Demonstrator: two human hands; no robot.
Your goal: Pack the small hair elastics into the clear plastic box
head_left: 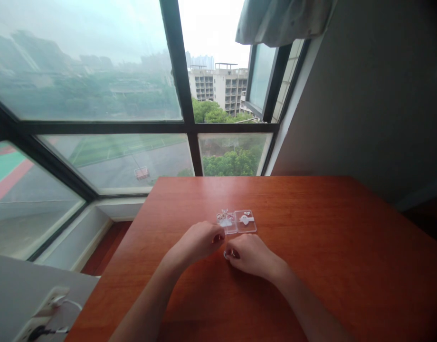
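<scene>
A small clear plastic box (231,231) lies open on the brown wooden table (300,213), its hinged lid (251,227) laid back to the right with white print on it. Small pale and reddish pieces (223,217), too fine to name, fill the box and stick up at its back. My left hand (202,237) is at the box's near left corner, fingers curled in; whatever they hold is hidden. Just in front of the box, my right hand (252,256) pinches a small white ring-like piece (225,254) between thumb and fingers, low over the tabletop.
Beyond the table's far edge stands a dark-framed window (190,126) with one pane swung outward. A grey wall (364,104) rises at the right. At lower left, a wall socket (52,301) carries a plugged-in white cable, with a black plug (36,332) below it.
</scene>
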